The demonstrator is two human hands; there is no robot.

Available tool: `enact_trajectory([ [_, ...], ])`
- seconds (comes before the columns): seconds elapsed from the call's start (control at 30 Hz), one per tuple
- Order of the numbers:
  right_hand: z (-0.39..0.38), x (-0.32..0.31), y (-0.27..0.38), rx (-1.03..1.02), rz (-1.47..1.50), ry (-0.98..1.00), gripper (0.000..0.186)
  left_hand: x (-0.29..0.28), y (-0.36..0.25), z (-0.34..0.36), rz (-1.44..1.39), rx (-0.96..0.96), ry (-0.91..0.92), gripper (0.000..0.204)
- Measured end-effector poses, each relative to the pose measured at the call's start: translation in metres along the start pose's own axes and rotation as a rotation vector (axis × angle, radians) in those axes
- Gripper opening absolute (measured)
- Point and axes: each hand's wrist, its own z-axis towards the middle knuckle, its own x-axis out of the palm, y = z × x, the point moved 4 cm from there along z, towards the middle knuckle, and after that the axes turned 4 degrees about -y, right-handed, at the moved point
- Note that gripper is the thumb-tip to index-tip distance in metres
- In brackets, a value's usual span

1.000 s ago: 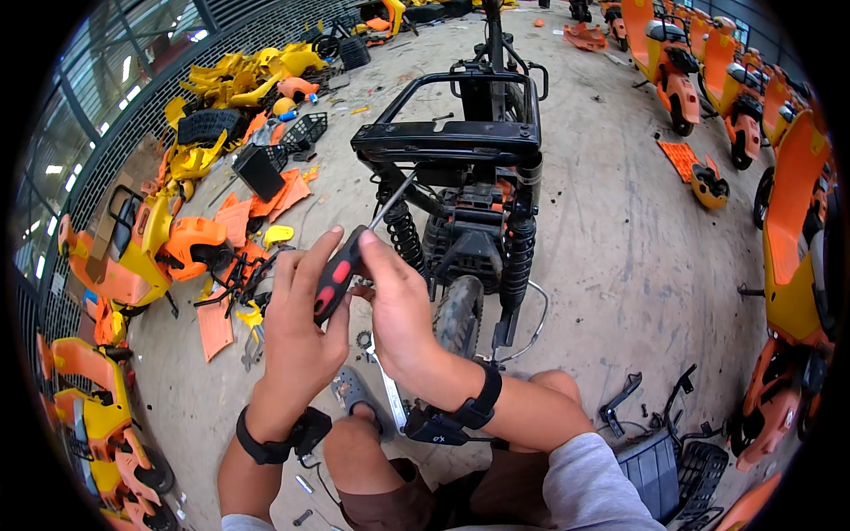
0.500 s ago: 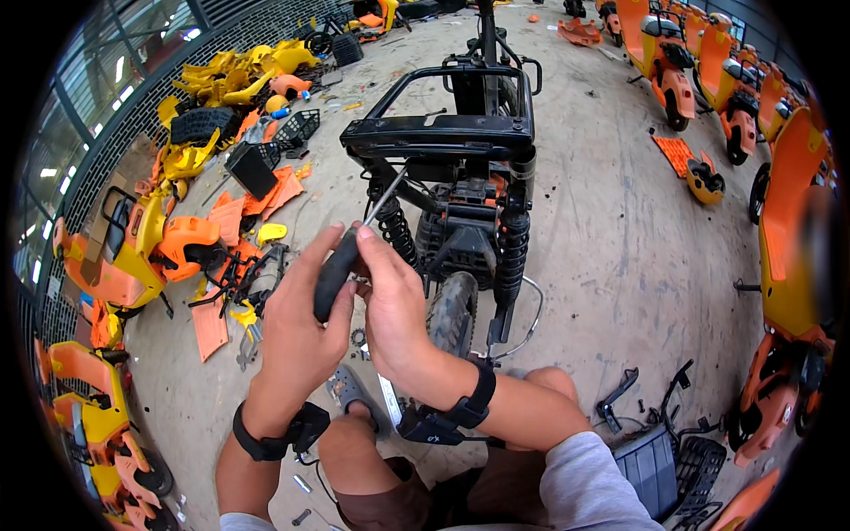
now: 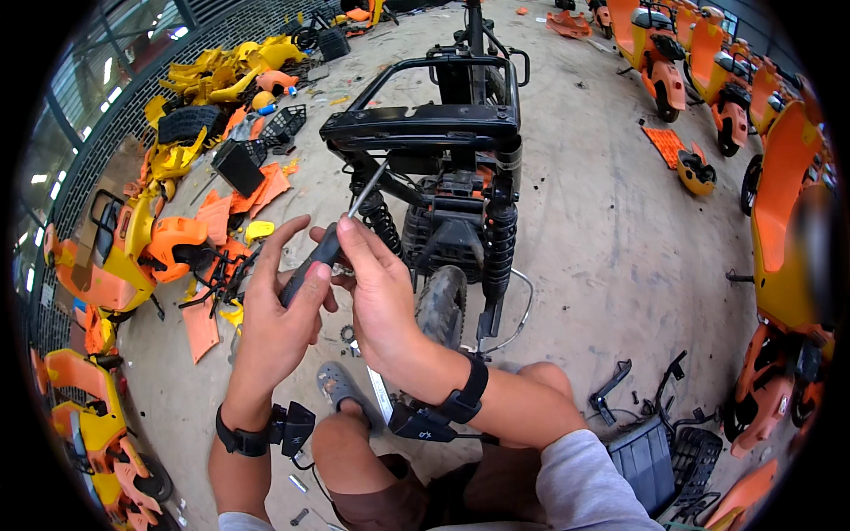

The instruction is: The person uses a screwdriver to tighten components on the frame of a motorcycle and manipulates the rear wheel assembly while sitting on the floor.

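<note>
A screwdriver [image 3: 326,250] with a dark handle slants up and away between my two hands. My right hand [image 3: 382,296] pinches the front of its handle with thumb and fingers. The thumb of my left hand [image 3: 276,323] rests on the handle's back end, its index finger stretched out away from it. The metal shaft reaches up to the left side of a stripped black scooter frame [image 3: 425,122], just under the rear rack bar; whether the tip touches anything cannot be made out. Below the rack are a coil shock absorber [image 3: 499,252] and the rear wheel [image 3: 442,308].
Loose black brackets [image 3: 611,389] and a dark ribbed panel [image 3: 644,465] lie at the lower right. Orange and yellow scooters [image 3: 784,221] line the right side. Yellow body panels [image 3: 221,75] are heaped at the far left, and a scooter body [image 3: 115,257] stands nearer.
The fingers of my left hand have loosened and spread, its index finger lifting off the handle. My right hand has shifted its hold slightly. The whole view has moved a little.
</note>
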Motion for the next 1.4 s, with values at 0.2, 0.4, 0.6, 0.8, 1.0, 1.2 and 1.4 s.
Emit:
enact_trajectory([
  [0.2, -0.002, -0.009, -0.004, -0.012, 0.013, -0.081, 0.044, 0.007, -0.01, -0.006, 0.392, 0.351, -0.114, 0.055],
  [0.4, -0.003, -0.012, -0.009, 0.009, 0.054, -0.115, 0.047, 0.008, -0.004, -0.002, 0.562, 0.428, -0.135, 0.057],
  [0.6, 0.012, -0.033, 0.036, 0.105, -0.087, -0.257, 0.022, -0.03, 0.044, -0.022, 0.508, 0.291, -0.146, 0.053],
  [0.8, -0.034, -0.096, 0.178, -0.216, -0.163, -0.157, 0.017, -0.043, 0.122, -0.11, -0.363, -0.46, 0.242, 0.039],
  [1.0, -0.11, -0.417, 0.144, 0.108, -0.22, -0.744, 0.024, -0.033, 0.169, -0.175, -0.904, -0.803, 0.094, 0.042],
  [1.2, -0.222, -0.64, 0.009, 0.405, -0.702, -1.331, 0.016, -0.064, 0.196, -0.206, -1.035, -0.705, -0.165, 0.041],
  [1.4, -0.212, -0.606, -0.023, 0.096, -1.455, -1.263, 0.023, -0.079, 0.21, -0.222, -1.063, -0.663, -0.23, 0.041],
])
